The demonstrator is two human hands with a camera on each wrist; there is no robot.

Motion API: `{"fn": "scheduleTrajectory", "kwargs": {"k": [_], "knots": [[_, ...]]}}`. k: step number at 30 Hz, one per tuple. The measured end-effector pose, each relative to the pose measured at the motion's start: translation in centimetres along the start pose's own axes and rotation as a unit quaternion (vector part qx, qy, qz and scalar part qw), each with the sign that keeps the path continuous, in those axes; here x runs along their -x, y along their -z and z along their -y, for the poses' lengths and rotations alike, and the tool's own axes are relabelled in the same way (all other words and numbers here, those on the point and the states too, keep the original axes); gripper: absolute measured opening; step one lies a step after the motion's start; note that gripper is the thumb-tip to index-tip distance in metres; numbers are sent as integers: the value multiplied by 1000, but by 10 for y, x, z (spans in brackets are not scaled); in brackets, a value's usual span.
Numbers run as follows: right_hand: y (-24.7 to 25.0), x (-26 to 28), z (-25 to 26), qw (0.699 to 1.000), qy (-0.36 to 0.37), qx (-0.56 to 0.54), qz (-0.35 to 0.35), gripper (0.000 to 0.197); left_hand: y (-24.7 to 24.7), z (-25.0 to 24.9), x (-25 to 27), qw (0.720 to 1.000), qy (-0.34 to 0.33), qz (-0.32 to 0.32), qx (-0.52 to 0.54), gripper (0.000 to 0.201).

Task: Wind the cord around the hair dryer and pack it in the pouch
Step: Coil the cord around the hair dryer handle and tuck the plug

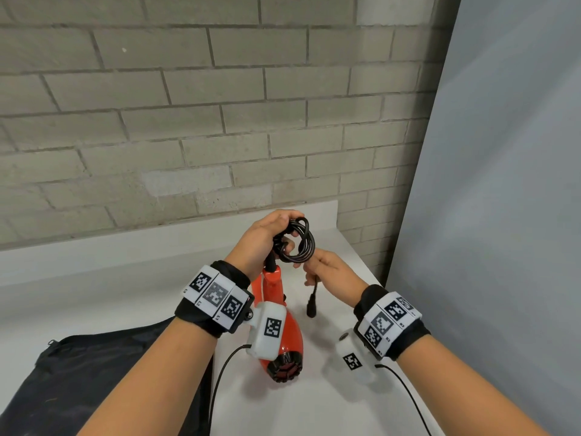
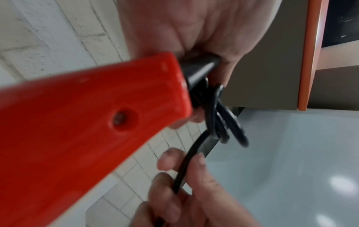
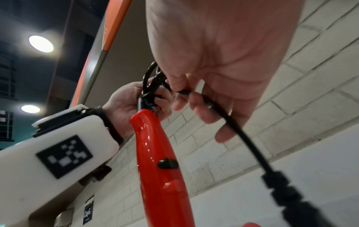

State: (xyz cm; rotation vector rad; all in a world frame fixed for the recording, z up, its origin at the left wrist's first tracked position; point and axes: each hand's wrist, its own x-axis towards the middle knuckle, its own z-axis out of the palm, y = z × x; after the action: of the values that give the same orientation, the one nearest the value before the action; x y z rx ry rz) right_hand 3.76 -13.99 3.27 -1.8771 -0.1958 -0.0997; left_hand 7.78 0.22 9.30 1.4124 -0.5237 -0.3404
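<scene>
Your left hand (image 1: 267, 234) grips the cord (image 1: 298, 243) loops at the top of the red hair dryer (image 1: 276, 297) handle so they stay put, & your right hand (image 1: 327, 269) pinches the loose end w/ the plug (image 1: 312, 305) hanging, pouch (image 1: 94, 372) waiting beside on the table (image 1: 330, 404).

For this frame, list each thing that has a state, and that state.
hair dryer: held off the table, handle up, nozzle end down, not in the pouch.
cord: mostly coiled in loops at the handle's end, not round the dryer body.
plug: hanging free below the right hand.
pouch: lying flat on the table, nothing packed in it.
left hand: grips the coils.
right hand: pinches the cord's loose end.
</scene>
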Motion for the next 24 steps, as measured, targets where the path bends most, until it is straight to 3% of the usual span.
{"fn": "scheduleTrajectory", "kwargs": {"k": [6,9,11,15,20,24], "knots": [[8,1,17,989,44,61,-124,39,-1,-3,1,999,-10,-29,-14,23],[8,0,22,985,54,80,-144,26,-4,-2,1,995,-48,-74,-41,4],[9,-2,22,980,54,97,-164,20,-4,0,1,994,-58,-90,-38,9],[22,-5,29,964,47,150,-215,17,-2,2,2,995,-47,-75,-49,12],[35,-2,53,907,28,312,-283,24,1,1,4,996,-28,-38,-70,16],[37,4,64,898,42,323,-297,25,-3,-2,8,994,-49,-25,-91,12]]}}
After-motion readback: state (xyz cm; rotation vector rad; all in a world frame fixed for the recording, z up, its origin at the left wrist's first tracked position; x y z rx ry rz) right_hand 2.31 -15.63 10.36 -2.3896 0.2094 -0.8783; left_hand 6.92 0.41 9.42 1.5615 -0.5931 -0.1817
